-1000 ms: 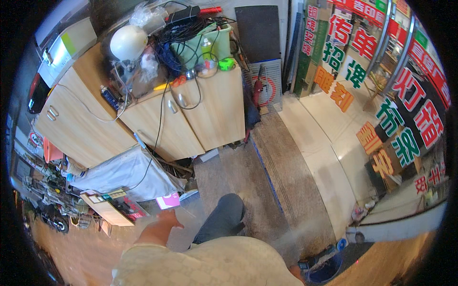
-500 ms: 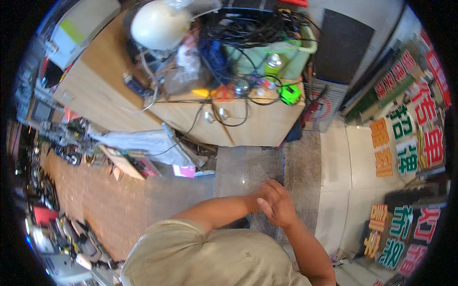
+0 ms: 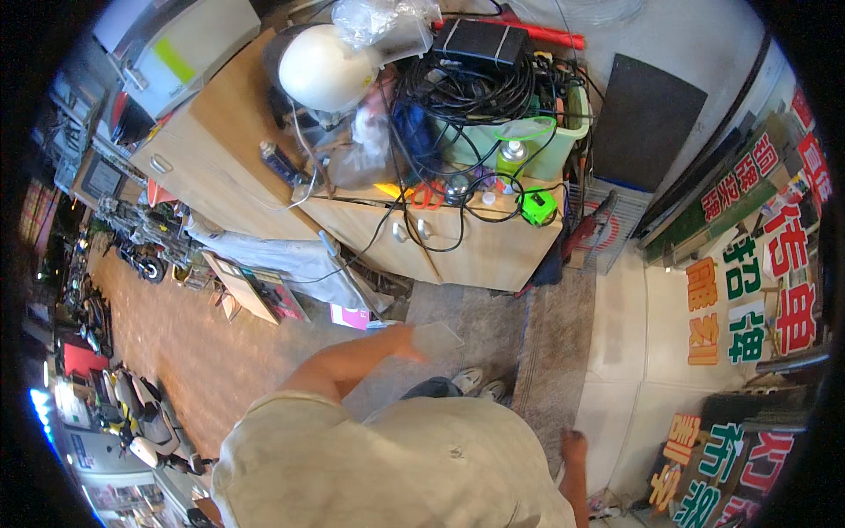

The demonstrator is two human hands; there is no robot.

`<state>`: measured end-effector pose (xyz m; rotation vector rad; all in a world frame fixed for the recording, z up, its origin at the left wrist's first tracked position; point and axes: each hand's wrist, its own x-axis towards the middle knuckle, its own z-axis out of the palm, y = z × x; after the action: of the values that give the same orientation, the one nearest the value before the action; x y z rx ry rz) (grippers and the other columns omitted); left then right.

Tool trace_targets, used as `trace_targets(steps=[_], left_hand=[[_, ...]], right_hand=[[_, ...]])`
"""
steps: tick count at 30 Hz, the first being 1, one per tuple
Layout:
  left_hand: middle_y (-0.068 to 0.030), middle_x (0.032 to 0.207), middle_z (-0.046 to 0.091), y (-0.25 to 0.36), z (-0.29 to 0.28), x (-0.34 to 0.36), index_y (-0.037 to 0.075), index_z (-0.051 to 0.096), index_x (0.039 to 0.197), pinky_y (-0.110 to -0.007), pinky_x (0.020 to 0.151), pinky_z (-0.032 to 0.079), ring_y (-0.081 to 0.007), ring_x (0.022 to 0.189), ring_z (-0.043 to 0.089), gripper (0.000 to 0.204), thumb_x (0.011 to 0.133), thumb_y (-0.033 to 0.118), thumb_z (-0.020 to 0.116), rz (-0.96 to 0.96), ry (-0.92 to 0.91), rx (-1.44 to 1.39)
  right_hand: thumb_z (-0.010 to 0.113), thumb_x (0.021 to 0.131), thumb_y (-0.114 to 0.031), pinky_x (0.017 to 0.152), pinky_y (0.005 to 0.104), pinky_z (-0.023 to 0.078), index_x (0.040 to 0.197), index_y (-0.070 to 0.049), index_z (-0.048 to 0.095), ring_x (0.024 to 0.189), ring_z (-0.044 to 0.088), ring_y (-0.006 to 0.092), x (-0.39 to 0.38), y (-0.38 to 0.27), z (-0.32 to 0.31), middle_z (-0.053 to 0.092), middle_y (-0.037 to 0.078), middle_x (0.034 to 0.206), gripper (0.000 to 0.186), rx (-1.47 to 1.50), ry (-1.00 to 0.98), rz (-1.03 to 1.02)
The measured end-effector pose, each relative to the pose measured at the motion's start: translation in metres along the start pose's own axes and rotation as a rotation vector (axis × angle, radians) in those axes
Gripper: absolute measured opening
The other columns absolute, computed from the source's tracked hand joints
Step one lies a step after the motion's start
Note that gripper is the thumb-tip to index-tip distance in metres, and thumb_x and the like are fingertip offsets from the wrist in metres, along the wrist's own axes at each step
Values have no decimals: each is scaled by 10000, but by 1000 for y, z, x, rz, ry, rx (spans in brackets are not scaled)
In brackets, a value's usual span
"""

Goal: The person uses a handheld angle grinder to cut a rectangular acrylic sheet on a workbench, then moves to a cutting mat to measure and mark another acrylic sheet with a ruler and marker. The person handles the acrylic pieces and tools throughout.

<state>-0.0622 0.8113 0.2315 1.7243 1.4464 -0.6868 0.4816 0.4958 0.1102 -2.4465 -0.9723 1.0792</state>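
In front of my chest, over the floor mat, my left hand point(image 3: 407, 343) is closed on the edge of a thin, pale, see-through rectangular sheet point(image 3: 440, 340). What the sheet is made of I cannot tell. Lower and to the right, my right hand point(image 3: 574, 445) hangs at my side above the mat's right edge. Its fingers look curled, and the inside of the hand is hidden, so anything in it cannot be seen. My two hands are well apart. My shoes point(image 3: 480, 384) show below the sheet.
Ahead stands a wooden cabinet point(image 3: 493, 251) topped with a white helmet point(image 3: 327, 69), coiled black cables point(image 3: 471, 92), a green bin point(image 3: 574, 128) and a bright green tape measure point(image 3: 539, 206). Sign boards point(image 3: 739, 290) lean at the right. Parked scooters point(image 3: 145, 409) stand at the far left.
My hands, together half a second ago, have parted. My left hand moved left and now shows the pale sheet; my right dropped down and to the right. The view has shifted slightly.
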Motion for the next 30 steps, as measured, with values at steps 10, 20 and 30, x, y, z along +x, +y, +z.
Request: trace_targets(steps=[10, 20, 30], left_hand=[[-298, 1593, 499, -25, 62, -26, 66, 438, 1643, -532, 1237, 398, -471, 1491, 457, 1317, 604, 710, 930, -42, 314, -392], [-325, 1572, 515, -71, 93, -43, -36, 425, 1630, -524, 1247, 401, -465, 1478, 490, 1381, 606, 740, 933, -206, 326, -587], [-226, 1316, 756, -113, 99, 12, -32, 590, 1477, -483, 1085, 549, -378, 1229, 723, 958, 726, 429, 967, 82, 252, -824]], right_hand=[[617, 1051, -446, 796, 612, 523, 836, 66, 727, 879, 674, 585, 27, -101, -1, 678, 359, 830, 566, -158, -126, -274], [761, 969, -238, 911, 495, 581, 1342, 57, 662, 1013, 729, 405, 71, -294, -27, 736, 251, 1130, 486, -166, -78, -425], [689, 1035, -410, 983, 505, 557, 1212, 17, 727, 1124, 709, 461, 59, -400, 10, 728, 296, 1206, 464, -428, -385, -416]])
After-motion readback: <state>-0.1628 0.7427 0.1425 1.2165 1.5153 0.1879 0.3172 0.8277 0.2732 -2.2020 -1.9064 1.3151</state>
